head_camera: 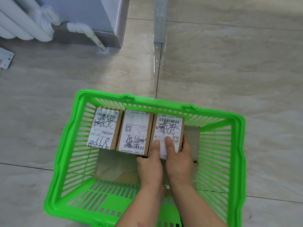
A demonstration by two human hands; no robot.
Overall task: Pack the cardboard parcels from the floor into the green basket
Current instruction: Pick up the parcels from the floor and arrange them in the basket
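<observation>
Both hands, the left hand [150, 163] and right hand [177, 154], grip the third parcel [168, 126] in the green basket [236, 145] beside two others, and uneven release could probably tip it off the loose cardboard sheet [114, 166] beneath.

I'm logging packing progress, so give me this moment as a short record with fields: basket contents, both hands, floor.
basket: green basket on the tiled floor
parcels inside: three, labels up, side by side in a row
left parcel: untouched
middle parcel: untouched
right parcel: held by both hands
left hand: grips its near left edge
right hand: grips its near right edge
parcels on floor: none visible
</observation>
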